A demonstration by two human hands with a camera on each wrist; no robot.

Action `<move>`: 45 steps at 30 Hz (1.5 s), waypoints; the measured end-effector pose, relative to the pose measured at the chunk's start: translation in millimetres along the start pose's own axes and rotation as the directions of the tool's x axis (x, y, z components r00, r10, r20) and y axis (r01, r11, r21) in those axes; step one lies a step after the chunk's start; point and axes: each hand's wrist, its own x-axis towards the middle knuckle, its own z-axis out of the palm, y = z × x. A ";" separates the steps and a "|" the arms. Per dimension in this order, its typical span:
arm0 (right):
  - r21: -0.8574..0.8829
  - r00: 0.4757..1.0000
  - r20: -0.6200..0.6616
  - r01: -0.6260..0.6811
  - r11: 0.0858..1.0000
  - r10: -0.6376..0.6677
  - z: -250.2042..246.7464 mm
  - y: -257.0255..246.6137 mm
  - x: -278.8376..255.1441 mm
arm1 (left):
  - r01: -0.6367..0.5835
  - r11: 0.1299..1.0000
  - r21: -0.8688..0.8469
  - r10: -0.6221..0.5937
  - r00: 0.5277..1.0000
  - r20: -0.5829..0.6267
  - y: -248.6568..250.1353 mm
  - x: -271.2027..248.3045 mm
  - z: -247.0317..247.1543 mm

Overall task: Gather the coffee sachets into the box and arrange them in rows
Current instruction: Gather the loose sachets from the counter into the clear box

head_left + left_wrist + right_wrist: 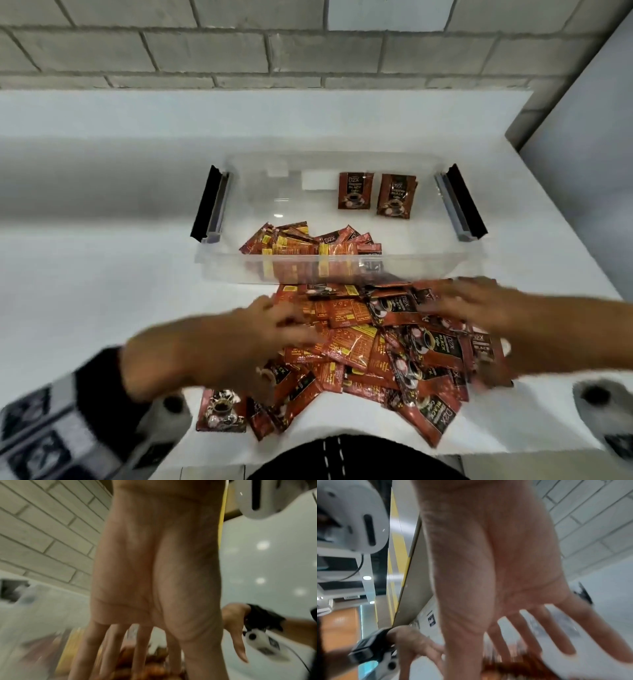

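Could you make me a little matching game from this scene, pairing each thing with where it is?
Things:
1. two upright brown coffee sachets
2. loose heap of red-brown sachets
3. black clip handles
4. jumbled small sachet pile

Places:
A. at the clear plastic box's two ends
B. inside, far right
C. inside, near wall
D. on the white table before the box

Pairs: 1-B, 2-D, 3-A, 4-C
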 end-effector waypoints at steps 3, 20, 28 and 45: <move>-0.011 0.994 0.012 -0.110 0.994 0.110 44.1 -20.6 3.8 | 0.072 0.996 0.045 -0.074 0.996 0.045 5.9 5.5 34.6; -0.101 0.925 -0.333 -0.228 0.968 0.183 76.7 -41.4 32.4 | 0.002 0.997 0.072 0.039 0.826 -0.562 -20.6 -0.6 43.8; -0.113 0.812 -0.579 -0.163 0.980 0.068 69.0 -31.9 26.2 | -0.123 0.973 -0.197 -0.038 0.753 -0.657 -29.7 -27.8 3.9; 0.486 0.664 -0.742 0.442 0.754 0.089 -81.7 5.3 28.3 | -0.118 0.887 -0.446 -0.200 0.772 -0.603 -60.5 -1.7 -127.3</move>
